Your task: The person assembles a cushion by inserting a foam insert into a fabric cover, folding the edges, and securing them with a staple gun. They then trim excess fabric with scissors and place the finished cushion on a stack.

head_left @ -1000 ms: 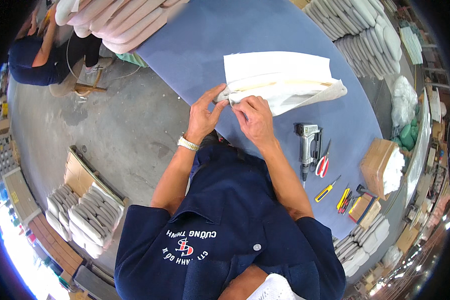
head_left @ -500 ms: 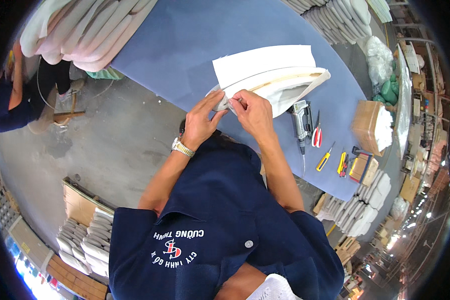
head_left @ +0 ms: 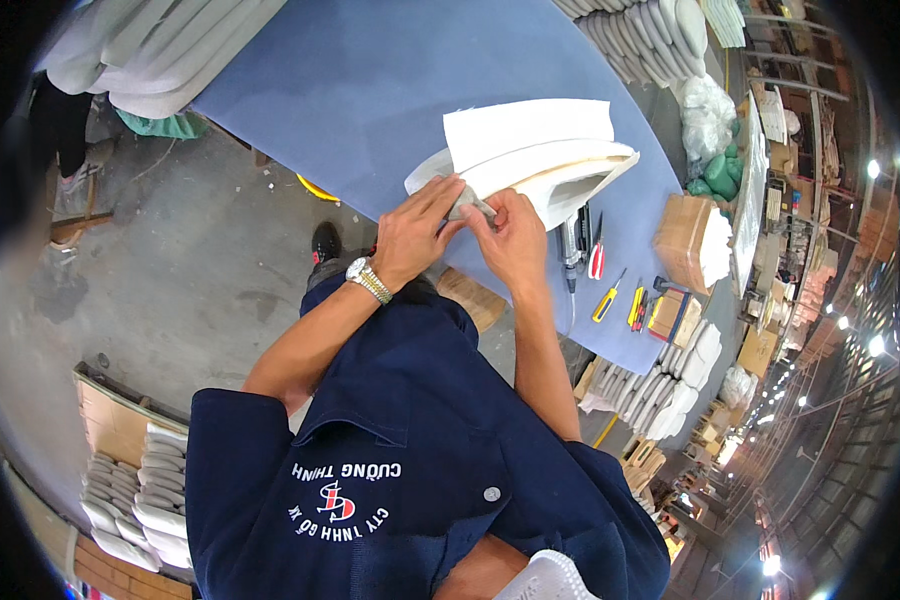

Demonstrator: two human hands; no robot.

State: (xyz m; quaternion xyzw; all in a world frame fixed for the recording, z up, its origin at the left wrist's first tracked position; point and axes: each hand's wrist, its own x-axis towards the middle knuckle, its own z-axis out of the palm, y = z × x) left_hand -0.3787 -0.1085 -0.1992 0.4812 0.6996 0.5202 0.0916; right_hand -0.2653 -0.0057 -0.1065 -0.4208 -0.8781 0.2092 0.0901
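A curved, padded seat panel [head_left: 560, 178] with a pale cover lies at the near edge of the blue-topped table [head_left: 370, 90]; a thin wooden edge shows along it. A white sheet [head_left: 530, 130] lies against its far side. At the panel's left end, my left hand [head_left: 417, 228] presses and grips the grey fabric edge with fingers together. Close beside it, my right hand [head_left: 507, 228] pinches the same fabric between thumb and fingers. The fingertips partly hide the pinched spot. Right of the panel rest a staple gun [head_left: 570, 245] with a hose and red-handled snips [head_left: 597, 258].
A yellow screwdriver [head_left: 608, 300], a yellow cutter [head_left: 637, 308] and a cardboard box [head_left: 685, 238] are along the table's right side. Stacked grey pads [head_left: 170, 50] stand at the far left, with more pads [head_left: 645, 40] at the far right. Another person stands at the left.
My view has shifted, so the table and tools appear further left. Both hands stay at the panel's left end, and the right fingers have shifted along the fabric. My foot now shows.
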